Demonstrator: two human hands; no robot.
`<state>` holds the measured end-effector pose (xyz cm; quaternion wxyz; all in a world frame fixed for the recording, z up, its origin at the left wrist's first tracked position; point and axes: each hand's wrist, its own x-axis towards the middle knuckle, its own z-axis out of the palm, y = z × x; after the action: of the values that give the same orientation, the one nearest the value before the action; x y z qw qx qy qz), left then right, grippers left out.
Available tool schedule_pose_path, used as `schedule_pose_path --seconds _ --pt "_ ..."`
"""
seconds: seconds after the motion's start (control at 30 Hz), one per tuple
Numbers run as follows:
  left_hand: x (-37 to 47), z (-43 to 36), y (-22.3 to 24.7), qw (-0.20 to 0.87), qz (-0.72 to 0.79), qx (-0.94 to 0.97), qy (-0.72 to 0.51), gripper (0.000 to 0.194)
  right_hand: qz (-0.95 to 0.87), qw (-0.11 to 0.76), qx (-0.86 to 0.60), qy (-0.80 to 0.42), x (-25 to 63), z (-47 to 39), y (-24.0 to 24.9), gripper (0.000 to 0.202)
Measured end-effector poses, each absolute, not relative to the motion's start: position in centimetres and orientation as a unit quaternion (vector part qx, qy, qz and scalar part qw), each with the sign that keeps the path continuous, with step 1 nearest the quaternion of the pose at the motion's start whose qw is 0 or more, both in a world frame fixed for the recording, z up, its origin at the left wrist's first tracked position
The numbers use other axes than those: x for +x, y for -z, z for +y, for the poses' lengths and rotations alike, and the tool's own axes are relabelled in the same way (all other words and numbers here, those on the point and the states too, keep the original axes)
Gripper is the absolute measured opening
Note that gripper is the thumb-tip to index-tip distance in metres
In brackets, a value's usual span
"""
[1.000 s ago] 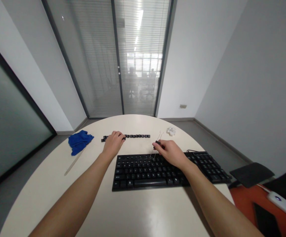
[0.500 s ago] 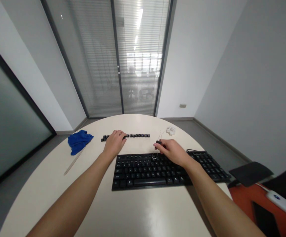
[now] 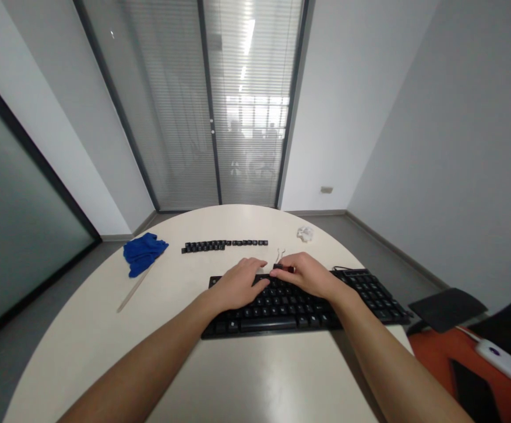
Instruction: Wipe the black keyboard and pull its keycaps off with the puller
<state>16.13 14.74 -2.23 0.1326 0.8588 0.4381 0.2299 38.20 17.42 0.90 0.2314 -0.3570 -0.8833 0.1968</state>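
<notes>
A black keyboard point(image 3: 273, 324) lies in front of me on a pale round table point(image 3: 246, 376). My right hand point(image 3: 306, 275) is closed around the black grip of a wire keycap puller point(image 3: 278, 266) at the keyboard's upper middle; two thin wire ends stick up from it. Over the upper left part of the keys rests my left hand point(image 3: 240, 285), thumb and fingers apart, with nothing visible in it. Beyond the keyboard, removed black keycaps point(image 3: 204, 245) stand in rows, two deep at the left and single toward the right. The puller's lower end is hidden.
A blue cloth point(image 3: 143, 254) lies at the left, partly over a thin pale stick point(image 3: 136, 288). A crumpled white tissue point(image 3: 305, 234) sits near the far right edge. Beyond the table's right side stands an orange chair point(image 3: 436, 358) with a white power strip point(image 3: 506, 358).
My left hand has come from the keycap rows back to the keyboard, uncovering the rows. My right hand has lowered the keycap puller slightly toward the keys.
</notes>
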Motion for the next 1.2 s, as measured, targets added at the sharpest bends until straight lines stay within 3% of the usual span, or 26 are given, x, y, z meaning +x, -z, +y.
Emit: schedule_pose_path --seconds 0.13,0.43,0.8,1.2 --pt "16.5 13.9 2.8 0.128 0.423 0.869 -0.223 0.026 -0.883 0.235 -0.368 -0.172 37.9 17.3 -0.8 0.051" --pt "13.6 14.7 2.5 0.164 0.431 0.863 -0.206 0.027 -0.852 0.248 -0.432 -0.158 35.5 16.7 0.0 0.047" --pt "13.3 14.1 1.4 0.115 0.417 0.873 -0.224 0.01 -0.82 0.278 -0.432 -0.254 34.5 16.6 0.8 0.051" --pt "14.3 13.7 1.3 0.073 0.395 0.89 -0.215 0.009 -0.819 0.285 -0.413 -0.279 34.5 16.6 0.8 0.046"
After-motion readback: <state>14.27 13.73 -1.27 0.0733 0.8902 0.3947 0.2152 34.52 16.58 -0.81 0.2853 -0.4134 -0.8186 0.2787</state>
